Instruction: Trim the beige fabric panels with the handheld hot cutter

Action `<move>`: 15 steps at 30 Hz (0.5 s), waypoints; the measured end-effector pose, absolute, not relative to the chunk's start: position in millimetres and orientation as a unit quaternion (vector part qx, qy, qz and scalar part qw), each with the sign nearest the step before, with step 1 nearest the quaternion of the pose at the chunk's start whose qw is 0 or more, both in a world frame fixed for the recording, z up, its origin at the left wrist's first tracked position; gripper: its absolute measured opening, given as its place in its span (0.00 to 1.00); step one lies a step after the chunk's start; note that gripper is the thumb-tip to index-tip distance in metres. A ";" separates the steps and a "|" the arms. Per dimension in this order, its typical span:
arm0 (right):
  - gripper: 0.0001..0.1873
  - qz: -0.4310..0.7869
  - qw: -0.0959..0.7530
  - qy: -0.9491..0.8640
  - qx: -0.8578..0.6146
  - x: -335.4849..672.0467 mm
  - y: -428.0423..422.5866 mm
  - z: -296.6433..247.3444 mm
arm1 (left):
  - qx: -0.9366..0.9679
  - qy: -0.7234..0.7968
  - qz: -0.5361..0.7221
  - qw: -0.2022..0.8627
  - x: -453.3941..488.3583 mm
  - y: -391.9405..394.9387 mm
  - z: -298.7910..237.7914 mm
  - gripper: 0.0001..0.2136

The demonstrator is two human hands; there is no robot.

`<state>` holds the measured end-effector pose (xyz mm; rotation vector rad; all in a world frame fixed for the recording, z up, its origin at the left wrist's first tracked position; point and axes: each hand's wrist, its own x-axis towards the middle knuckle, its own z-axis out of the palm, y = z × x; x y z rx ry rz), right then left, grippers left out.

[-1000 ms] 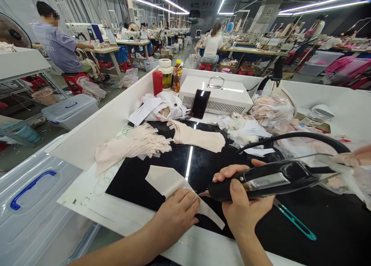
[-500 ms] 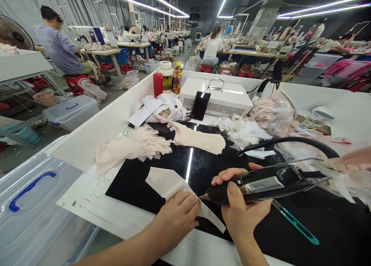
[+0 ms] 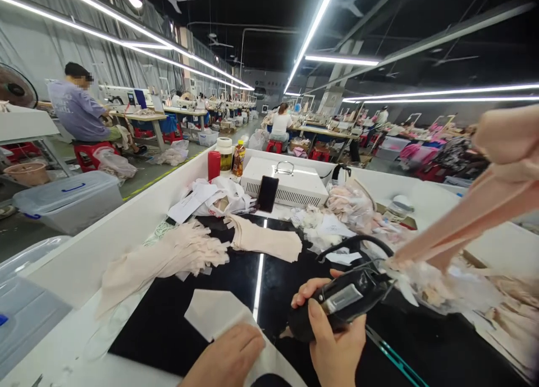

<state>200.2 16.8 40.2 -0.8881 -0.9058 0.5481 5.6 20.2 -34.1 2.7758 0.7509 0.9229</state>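
A cream fabric piece (image 3: 221,314) lies flat near the front of the black mat (image 3: 155,314). My left hand (image 3: 233,350) presses on it, fingers close together, thumb hidden. My right hand (image 3: 332,336) is wrapped round a black corded handheld tool (image 3: 345,300) with a metal plate on its side. The tool's narrow tip points left, just right of my left fingertips; whether it touches the fabric I cannot tell. A pink cloth strip (image 3: 458,218) runs from the tool's back end to the upper right. Beside my right hand lies a slim teal tool (image 3: 396,353).
Two cream fabric stacks, one fanned (image 3: 168,252) and one neat (image 3: 265,238), lie beyond my hands. Behind them are a phone (image 3: 268,194), a white vented box (image 3: 286,179) and bottles (image 3: 238,158). Bagged scraps (image 3: 349,201) lie right. White side walls (image 3: 126,235) edge the table.
The view has tilted up, so my hands and the table appear lower. The tool's tip has come slightly away from my left fingertips. More of the pink strip shows at right.
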 end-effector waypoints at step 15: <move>0.31 0.241 0.770 -0.347 -0.478 227.2 7.5 52.0 | 0.897 0.332 0.268 -0.115 -4.0 42.4 -49.2 0.19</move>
